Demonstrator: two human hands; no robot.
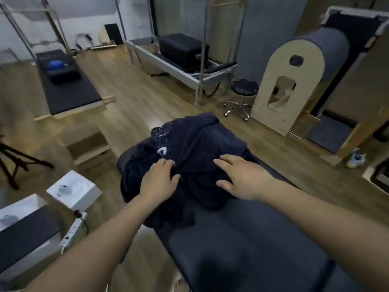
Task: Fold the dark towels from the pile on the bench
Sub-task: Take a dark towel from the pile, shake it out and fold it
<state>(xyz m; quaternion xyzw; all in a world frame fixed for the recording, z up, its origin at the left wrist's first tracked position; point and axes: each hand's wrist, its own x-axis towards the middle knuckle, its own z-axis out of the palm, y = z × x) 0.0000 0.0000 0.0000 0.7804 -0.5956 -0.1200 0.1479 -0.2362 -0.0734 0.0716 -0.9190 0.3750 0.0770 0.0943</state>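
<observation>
A heap of dark navy towels (202, 140) lies crumpled on the far end of a dark padded bench (242, 239). One towel shows white printing near the heap's left top. My left hand (160, 182) rests on the heap's near left side, fingers spread and curled slightly into the cloth. My right hand (240, 178) lies flat on the heap's near right side, fingers apart. Neither hand has lifted any towel. The near half of the bench is bare padding.
White open boxes (73, 191) and a power strip (73, 230) sit on the wooden floor left of the bench. A rolling stool (244, 89), an arched wooden barrel (288, 85), pilates frames (185, 60) and a low black platform (67, 85) stand beyond.
</observation>
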